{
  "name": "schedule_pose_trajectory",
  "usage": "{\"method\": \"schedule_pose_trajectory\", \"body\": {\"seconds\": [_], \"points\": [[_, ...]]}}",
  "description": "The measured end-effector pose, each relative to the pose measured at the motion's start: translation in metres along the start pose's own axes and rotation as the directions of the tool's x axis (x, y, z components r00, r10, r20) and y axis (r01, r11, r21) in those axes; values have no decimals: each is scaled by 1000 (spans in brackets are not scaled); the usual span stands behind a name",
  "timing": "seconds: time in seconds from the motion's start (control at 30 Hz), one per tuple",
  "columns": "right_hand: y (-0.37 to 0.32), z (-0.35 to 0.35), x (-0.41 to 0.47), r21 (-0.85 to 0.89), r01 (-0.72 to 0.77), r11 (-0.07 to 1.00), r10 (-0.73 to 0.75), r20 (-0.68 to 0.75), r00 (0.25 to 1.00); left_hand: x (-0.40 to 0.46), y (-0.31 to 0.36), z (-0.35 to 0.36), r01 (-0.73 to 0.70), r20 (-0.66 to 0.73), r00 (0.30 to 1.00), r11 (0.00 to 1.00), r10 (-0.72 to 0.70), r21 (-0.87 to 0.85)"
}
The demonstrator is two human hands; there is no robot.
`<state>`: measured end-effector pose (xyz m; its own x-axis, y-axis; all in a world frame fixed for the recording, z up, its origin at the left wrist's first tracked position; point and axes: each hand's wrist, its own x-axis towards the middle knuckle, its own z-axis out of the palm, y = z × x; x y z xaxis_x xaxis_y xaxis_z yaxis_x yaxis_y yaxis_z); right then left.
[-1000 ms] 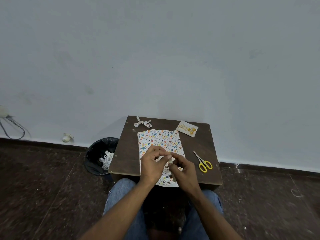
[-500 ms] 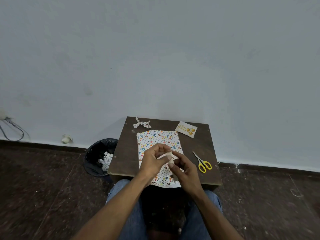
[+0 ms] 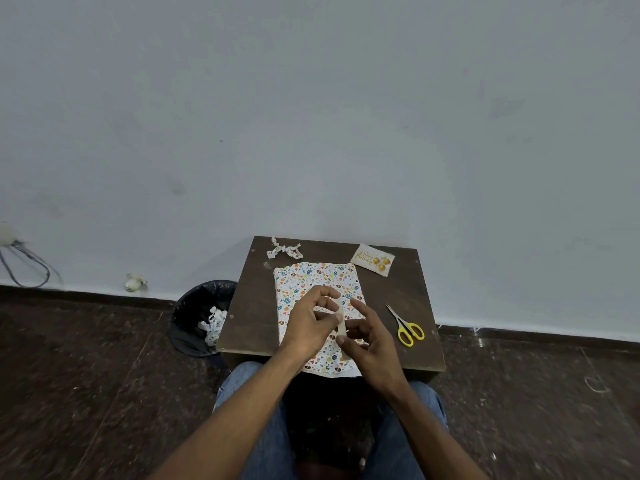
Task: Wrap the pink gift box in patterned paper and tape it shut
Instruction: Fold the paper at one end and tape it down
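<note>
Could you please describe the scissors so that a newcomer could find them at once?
Start at the small dark table against the wall. To the right of the patterned paper, near the table's right edge, lie the scissors, the only item there with bright yellow handles.

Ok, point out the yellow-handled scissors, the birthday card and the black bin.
Yellow-handled scissors (image 3: 407,329): head view, pivot near handles.
Birthday card (image 3: 373,259): head view, card centre.
Black bin (image 3: 192,308): head view, inner wall.
</note>
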<state>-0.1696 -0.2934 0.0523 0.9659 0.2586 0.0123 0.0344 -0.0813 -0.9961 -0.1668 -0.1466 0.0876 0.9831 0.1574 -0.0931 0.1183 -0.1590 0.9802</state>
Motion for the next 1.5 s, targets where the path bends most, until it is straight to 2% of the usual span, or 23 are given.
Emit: {"method": "schedule_pose_trajectory", "body": {"seconds": [0.23, 0.3, 0.37, 0.43, 0.5, 0.6, 0.67, 0.77, 0.93, 1.13, 1.27, 1.3, 1.37, 1.43, 1.5], "points": [[-1, -6, 1, 29, -17, 999, 17, -15, 1000, 2, -2, 0, 0, -5, 1000, 1000, 0, -26], [10, -14, 6, -23, -60, 998, 57, -103, 993, 2, -3, 0, -3, -1, 1000, 1000, 3, -12], [22, -27, 14, -198, -132, 971, 78, -258, 963, 2, -3, -2, -4, 2, 1000, 1000, 4, -18], [32, -45, 21, -464, -258, 848, 65, -391, 918, 2, -3, -3, -5, 9, 1000, 1000, 5, -18], [38, -63, 26, -614, -393, 685, 97, -458, 884, 2, -3, -4, -8, 13, 1000, 1000, 8, -9], [41, -79, 29, -690, -513, 511, 236, -461, 855, 3, -3, -3, -12, 16, 1000, 1000, 12, -4], [44, -82, 29, -758, -507, 411, 283, -423, 861, 3, -2, -3, -15, 19, 1000, 1000, 15, -1], [47, -81, 31, -801, -491, 343, 290, -407, 866, 3, -3, -4, -13, 18, 1000, 1000, 13, 5], [47, -87, 42, -701, -574, 423, 390, -431, 813, 4, -4, -7, -7, 8, 1000, 1000, 7, 10], [53, -91, 31, -780, -535, 325, 323, -440, 838, 4, -6, -8, 3, 25, 1000, 1000, -3, 5], [51, -93, 37, -800, -519, 302, 356, -410, 840, 3, -6, -9, -2, 34, 999, 1000, 2, 1], [51, -95, 40, -782, -524, 338, 376, -398, 837, 3, -5, -9, -1, 38, 999, 1000, 1, 3], [52, -98, 45, -687, -531, 496, 419, -346, 839, 5, -4, -9, 4, 43, 999, 1000, -5, 9], [53, -98, 48, -464, -547, 697, 465, -288, 837, 6, -4, -9, 8, 49, 999, 1000, -8, 9], [46, -96, 46, -205, -577, 791, 538, -217, 815, 6, -5, -9, 8, 57, 998, 1000, -8, 0]]}}
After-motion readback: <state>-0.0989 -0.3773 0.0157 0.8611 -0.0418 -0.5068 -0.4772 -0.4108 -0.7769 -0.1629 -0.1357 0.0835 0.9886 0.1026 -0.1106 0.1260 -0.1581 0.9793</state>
